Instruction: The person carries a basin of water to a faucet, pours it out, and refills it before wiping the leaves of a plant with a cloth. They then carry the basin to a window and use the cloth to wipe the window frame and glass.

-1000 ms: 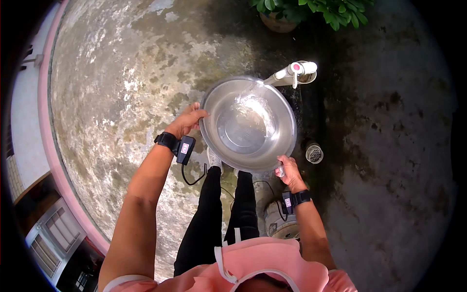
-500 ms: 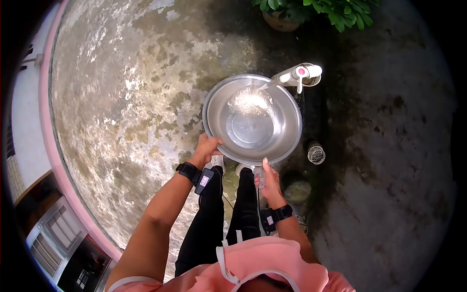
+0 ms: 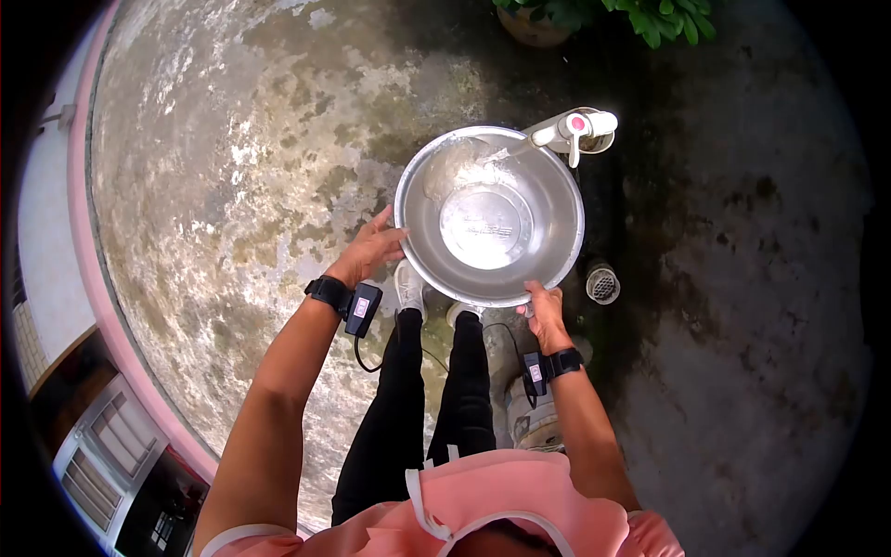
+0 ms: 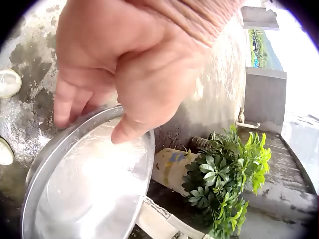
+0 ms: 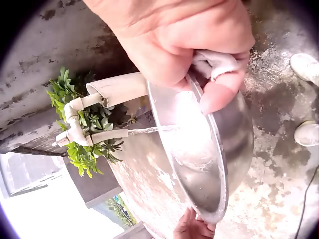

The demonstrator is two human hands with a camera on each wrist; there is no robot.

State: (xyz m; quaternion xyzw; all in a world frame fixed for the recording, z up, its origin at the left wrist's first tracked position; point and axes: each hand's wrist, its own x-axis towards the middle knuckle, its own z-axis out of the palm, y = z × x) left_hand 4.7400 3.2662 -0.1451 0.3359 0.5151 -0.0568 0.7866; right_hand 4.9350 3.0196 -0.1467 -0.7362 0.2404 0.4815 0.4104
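A round metal basin (image 3: 422, 246) hangs over the ground, held at its rim by both hands. My left hand (image 3: 368, 249) grips the left side, with the thumb over the inner rim and fingers outside, as the left wrist view shows. At the near right edge, my right hand (image 3: 548, 316) pinches the rim. A crumpled whitish cloth-like piece (image 5: 217, 63) is tucked in its curled fingers. From the white tap (image 3: 577, 128), a stream of water (image 5: 144, 130) runs into the basin. Water splashes along the basin's far left inner wall.
A round drain cap (image 3: 602, 284) stands right of the basin. A leafy potted plant (image 3: 661, 19) is at the back. Below are the person's shoes (image 3: 408, 286) and a pale bucket-like container (image 3: 534, 418) by the right leg. Wet, stained concrete (image 3: 232, 186) surrounds them.
The basin has shifted slightly right and away from the body. Both hands came together at its near rim, then spread apart again. The water now swirls at the far left wall.
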